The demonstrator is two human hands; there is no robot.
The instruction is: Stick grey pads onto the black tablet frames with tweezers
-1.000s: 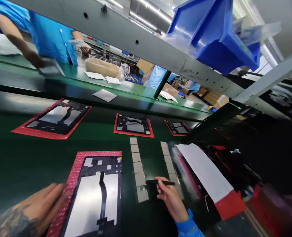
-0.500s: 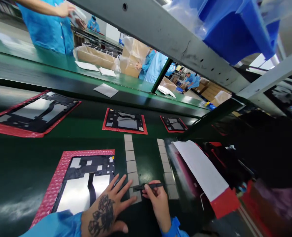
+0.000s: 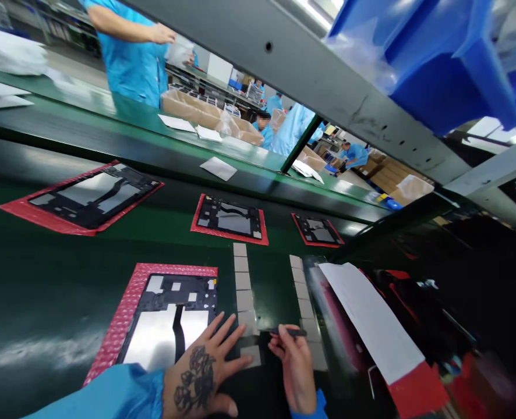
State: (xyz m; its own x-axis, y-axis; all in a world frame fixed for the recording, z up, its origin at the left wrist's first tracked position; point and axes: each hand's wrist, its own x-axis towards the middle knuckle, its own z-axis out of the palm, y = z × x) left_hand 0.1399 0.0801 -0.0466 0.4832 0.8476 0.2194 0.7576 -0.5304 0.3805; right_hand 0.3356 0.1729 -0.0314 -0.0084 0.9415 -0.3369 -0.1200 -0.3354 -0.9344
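My left hand (image 3: 209, 366) lies spread over the lower edge of a tablet screen assembly (image 3: 166, 320). Its fingertips reach the left column of grey square pads (image 3: 243, 281). In my right hand (image 3: 295, 361) is a thin black tool, seemingly tweezers (image 3: 296, 333), pinched between thumb and fingers. The tool's tip points left, close to that column's lower end. A dark gap separates the lowest pad (image 3: 251, 356) from the pad above it. Pink bubble wrap (image 3: 113, 314) lies under the screen assembly.
Three more screen assemblies on red wrap, one at the middle (image 3: 229, 217), lie along the back. A second pad column (image 3: 302, 291) stands right, beside white paper (image 3: 363, 320). A metal beam (image 3: 328, 87) and blue bins (image 3: 450, 75) hang overhead. A co-worker in blue (image 3: 131, 58) stands across.
The view has shifted, so the bench appears further right. The tool's tip has drawn back rightward from the left pad column, and a gap now shows above its lowest pad.
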